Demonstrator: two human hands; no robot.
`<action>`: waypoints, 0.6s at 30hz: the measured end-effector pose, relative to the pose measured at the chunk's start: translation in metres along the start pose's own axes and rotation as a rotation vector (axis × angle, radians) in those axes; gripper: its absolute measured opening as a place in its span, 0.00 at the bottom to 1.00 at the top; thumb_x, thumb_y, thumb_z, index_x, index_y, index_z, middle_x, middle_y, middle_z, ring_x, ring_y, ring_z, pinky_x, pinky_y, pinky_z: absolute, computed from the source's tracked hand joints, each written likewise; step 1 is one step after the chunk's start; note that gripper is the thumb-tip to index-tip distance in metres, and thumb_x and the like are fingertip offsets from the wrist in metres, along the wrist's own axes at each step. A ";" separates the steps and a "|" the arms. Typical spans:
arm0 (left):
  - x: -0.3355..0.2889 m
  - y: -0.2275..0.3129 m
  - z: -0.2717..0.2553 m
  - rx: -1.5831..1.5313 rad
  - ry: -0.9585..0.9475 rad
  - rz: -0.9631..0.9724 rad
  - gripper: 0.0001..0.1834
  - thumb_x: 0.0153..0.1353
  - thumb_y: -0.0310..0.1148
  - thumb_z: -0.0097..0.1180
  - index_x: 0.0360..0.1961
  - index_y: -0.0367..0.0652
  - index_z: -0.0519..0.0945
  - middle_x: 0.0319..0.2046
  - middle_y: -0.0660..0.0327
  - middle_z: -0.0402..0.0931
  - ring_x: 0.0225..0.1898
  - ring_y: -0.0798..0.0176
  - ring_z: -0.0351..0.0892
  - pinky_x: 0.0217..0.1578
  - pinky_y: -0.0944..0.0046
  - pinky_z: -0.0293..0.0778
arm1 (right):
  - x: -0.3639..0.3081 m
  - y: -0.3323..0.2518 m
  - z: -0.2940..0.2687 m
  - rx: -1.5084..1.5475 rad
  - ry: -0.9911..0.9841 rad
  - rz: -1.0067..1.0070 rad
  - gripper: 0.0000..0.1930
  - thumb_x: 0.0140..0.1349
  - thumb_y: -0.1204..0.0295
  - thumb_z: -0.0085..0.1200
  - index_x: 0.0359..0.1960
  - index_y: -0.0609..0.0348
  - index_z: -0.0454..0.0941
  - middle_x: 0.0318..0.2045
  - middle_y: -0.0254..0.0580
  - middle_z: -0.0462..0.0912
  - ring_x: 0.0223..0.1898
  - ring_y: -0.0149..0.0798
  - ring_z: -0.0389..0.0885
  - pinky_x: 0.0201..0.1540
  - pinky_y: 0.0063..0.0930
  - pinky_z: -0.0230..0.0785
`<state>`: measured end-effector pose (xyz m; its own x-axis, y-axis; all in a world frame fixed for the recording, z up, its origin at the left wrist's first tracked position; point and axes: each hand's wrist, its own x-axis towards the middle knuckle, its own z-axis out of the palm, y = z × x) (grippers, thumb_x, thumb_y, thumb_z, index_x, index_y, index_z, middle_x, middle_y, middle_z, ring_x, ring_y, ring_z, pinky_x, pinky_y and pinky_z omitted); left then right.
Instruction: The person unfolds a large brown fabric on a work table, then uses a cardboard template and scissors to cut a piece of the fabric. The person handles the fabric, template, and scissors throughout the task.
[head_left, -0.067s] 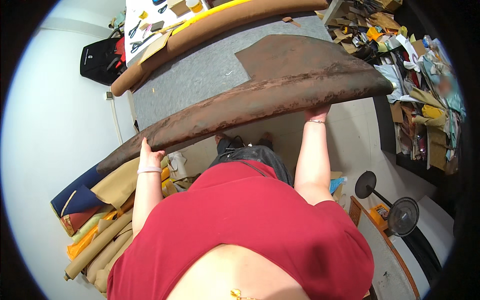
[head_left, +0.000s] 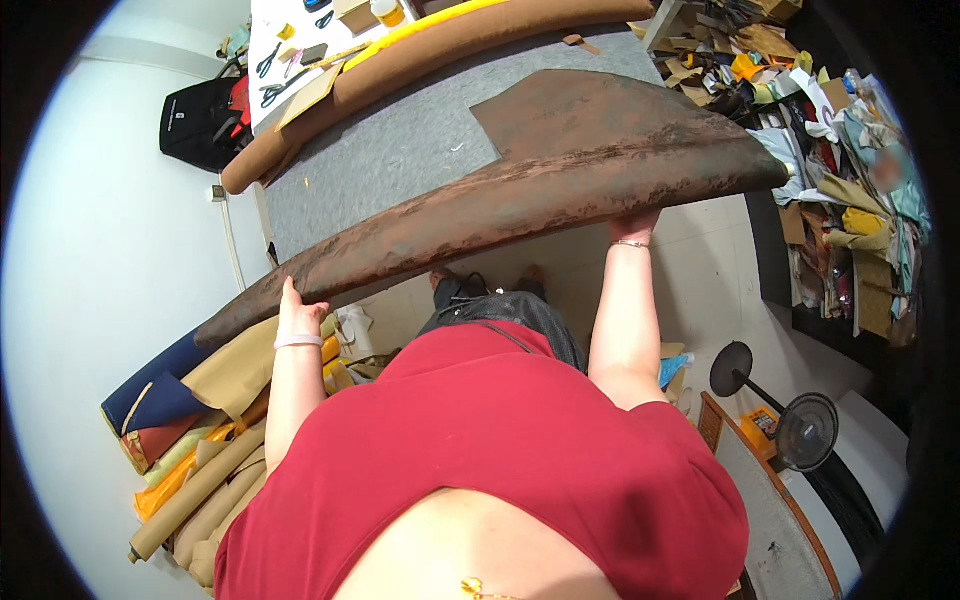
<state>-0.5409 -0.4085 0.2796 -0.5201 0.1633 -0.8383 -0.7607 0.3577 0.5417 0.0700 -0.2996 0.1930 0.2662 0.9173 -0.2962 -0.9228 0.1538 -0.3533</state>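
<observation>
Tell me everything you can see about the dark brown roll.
The dark brown roll looks leathery, mottled with reddish and blackish patches. It slants along the near edge of the grey tabletop, with an unrolled, angular flap spread on that surface. The left hand touches its near side; the right hand is partly hidden beneath.

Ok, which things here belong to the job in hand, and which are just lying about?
In the job:
dark brown sheet, part-rolled
left hand, touching it
right hand, under it, fingers hidden
grey table surface beneath

Apparently lying about:
scissors
brown roll
black bag
rolls at lower left
scraps at right
</observation>
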 end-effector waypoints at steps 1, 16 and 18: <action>-0.001 0.001 -0.002 0.021 -0.053 0.022 0.32 0.69 0.55 0.59 0.65 0.46 0.75 0.65 0.58 0.75 0.62 0.50 0.77 0.62 0.39 0.73 | -0.003 -0.001 0.005 -0.016 -0.016 -0.011 0.36 0.71 0.41 0.49 0.73 0.49 0.64 0.71 0.41 0.68 0.70 0.49 0.66 0.73 0.54 0.61; -0.036 -0.036 0.006 -0.496 -0.312 -0.018 0.46 0.58 0.67 0.64 0.67 0.48 0.70 0.64 0.53 0.70 0.61 0.48 0.72 0.62 0.43 0.70 | -0.023 -0.025 0.109 -0.180 0.168 0.171 0.31 0.57 0.55 0.73 0.61 0.51 0.79 0.62 0.39 0.80 0.64 0.49 0.75 0.69 0.57 0.67; -0.028 -0.052 0.002 -0.535 -0.362 0.010 0.46 0.56 0.69 0.65 0.63 0.45 0.72 0.55 0.55 0.73 0.55 0.51 0.72 0.58 0.46 0.71 | -0.020 -0.026 0.120 -0.290 0.264 0.165 0.33 0.57 0.52 0.73 0.61 0.51 0.79 0.63 0.39 0.79 0.65 0.49 0.74 0.70 0.56 0.64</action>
<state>-0.4861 -0.4299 0.2743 -0.4350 0.4977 -0.7503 -0.8938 -0.1378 0.4268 0.0549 -0.2781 0.3149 0.2185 0.7899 -0.5730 -0.8522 -0.1316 -0.5064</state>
